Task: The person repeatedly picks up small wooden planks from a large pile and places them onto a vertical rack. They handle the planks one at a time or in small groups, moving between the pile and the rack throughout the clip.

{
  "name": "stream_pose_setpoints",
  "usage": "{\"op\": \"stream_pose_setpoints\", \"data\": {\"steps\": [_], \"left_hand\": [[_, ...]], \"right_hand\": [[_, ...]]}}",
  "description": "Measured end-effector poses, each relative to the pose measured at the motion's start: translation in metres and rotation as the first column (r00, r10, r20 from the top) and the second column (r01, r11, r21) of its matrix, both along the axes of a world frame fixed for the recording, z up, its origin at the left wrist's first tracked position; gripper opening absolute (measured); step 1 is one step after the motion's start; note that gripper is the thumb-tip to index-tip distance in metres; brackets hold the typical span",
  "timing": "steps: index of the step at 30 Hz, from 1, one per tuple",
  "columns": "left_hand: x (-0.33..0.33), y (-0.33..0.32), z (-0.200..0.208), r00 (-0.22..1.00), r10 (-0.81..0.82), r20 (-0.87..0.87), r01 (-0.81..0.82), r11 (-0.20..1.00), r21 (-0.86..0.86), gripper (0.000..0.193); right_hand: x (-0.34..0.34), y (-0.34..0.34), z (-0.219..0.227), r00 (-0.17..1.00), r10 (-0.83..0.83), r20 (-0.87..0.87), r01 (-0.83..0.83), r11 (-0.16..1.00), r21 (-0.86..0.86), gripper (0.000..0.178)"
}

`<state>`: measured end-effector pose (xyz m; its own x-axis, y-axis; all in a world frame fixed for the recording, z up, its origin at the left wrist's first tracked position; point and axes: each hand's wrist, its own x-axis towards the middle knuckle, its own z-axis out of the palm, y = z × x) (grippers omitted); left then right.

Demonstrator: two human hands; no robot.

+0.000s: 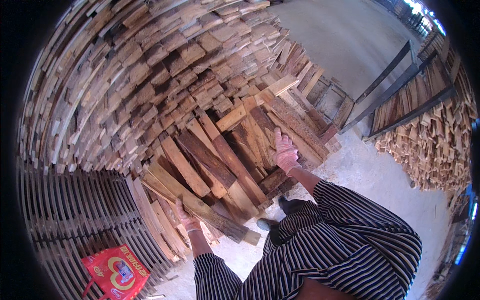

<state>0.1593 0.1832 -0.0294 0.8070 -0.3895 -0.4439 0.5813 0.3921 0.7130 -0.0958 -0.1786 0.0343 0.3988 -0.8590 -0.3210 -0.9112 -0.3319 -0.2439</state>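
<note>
A loose heap of rough wooden boards [210,157] lies before me, its pieces slanting in different directions. My left hand [187,220], in a pale pinkish glove, grips the near edge of a long board [200,205] on the heap's left side; some of its fingers are hidden. My right hand [286,154], in a similar glove, rests at the right part of the heap, beside a dark board [262,125]. Its fingers reach forward, a little apart, and no board is held in them.
A tall stack of planks [145,75] rises behind the heap. Dark slats [65,210] lie at left, under a red bag [117,272]. A metal frame [400,90] and more stacked wood [430,145] stand at right. My shoes [290,205] are close to the heap.
</note>
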Motion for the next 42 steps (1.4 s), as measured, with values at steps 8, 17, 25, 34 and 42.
{"op": "stream_pose_setpoints", "data": {"steps": [8, 17, 25, 34, 42], "left_hand": [[-0.010, -0.008, 0.015, 0.997, 0.080, -0.014, -0.079, 0.996, 0.046, 0.060], [-0.011, -0.002, 0.014, 0.993, 0.109, 0.047, -0.111, 0.993, 0.048, 0.054], [-0.004, 0.001, 0.010, 0.998, 0.046, -0.051, -0.050, 0.996, -0.068, 0.054], [-0.077, -0.022, 0.082, 0.991, -0.135, -0.019, 0.127, 0.965, -0.228, 0.067], [-0.080, -0.061, 0.107, 0.970, -0.237, 0.046, 0.241, 0.962, -0.130, 0.062]], "right_hand": [[0.059, -0.026, -0.003, 0.971, -0.010, 0.239, 0.021, 0.999, -0.042, 0.097], [0.075, -0.018, -0.009, 0.949, -0.023, 0.315, 0.021, 1.000, 0.012, 0.101], [0.134, 0.107, 0.050, 0.714, 0.307, 0.630, -0.489, 0.862, 0.134, 0.095], [0.141, 0.177, 0.092, 0.660, 0.315, 0.682, -0.605, 0.762, 0.233, 0.085], [0.138, 0.155, 0.103, 0.676, 0.226, 0.702, -0.491, 0.848, 0.200, 0.088]]}}
